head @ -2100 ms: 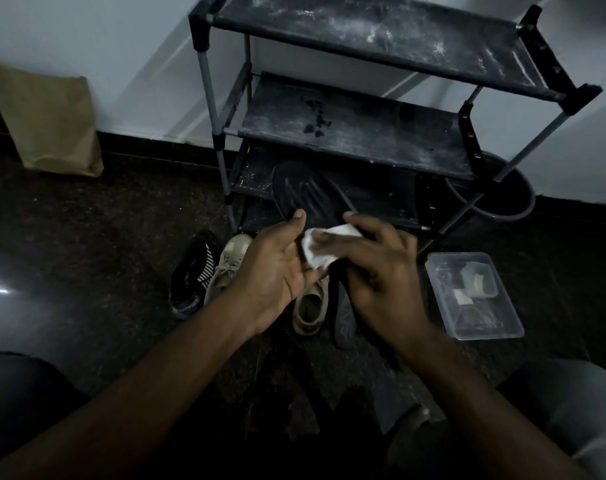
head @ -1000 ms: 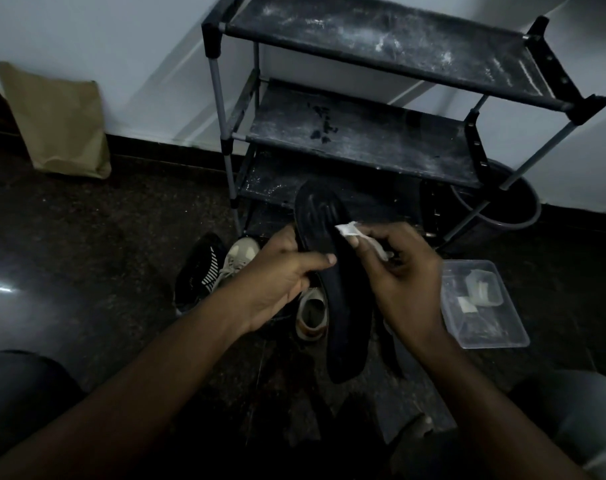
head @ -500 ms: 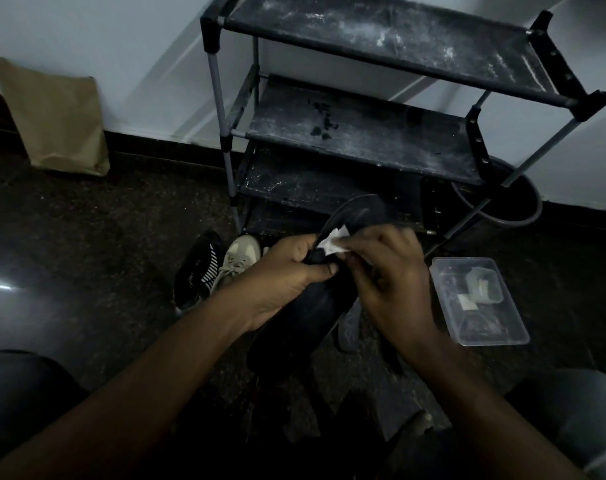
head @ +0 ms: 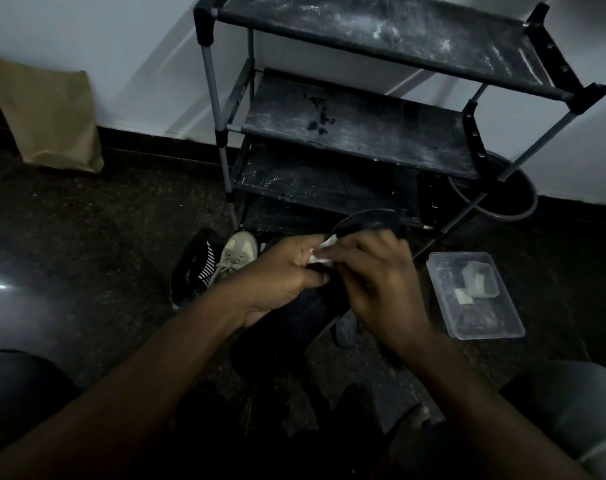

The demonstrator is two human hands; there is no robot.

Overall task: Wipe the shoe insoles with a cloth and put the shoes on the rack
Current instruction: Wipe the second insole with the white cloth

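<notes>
One clear tub [head: 489, 335] near right hand [head: 376, 277] holds scraps [head: 477, 284].

- Dark floor [head: 87, 237] bears a dusty black shoe rack [head: 357, 129]
- A striped black shoe [head: 194, 268] beside a beige sneaker [head: 237, 252], before the rack
- A clear plastic tub [head: 474, 296] right, paper bag [head: 48, 112] left

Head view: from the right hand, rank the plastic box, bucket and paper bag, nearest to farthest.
1. Plastic box, just right of the right hand.
2. Bucket, back right, behind the rack.
3. Paper bag, far left against the wall.
</notes>
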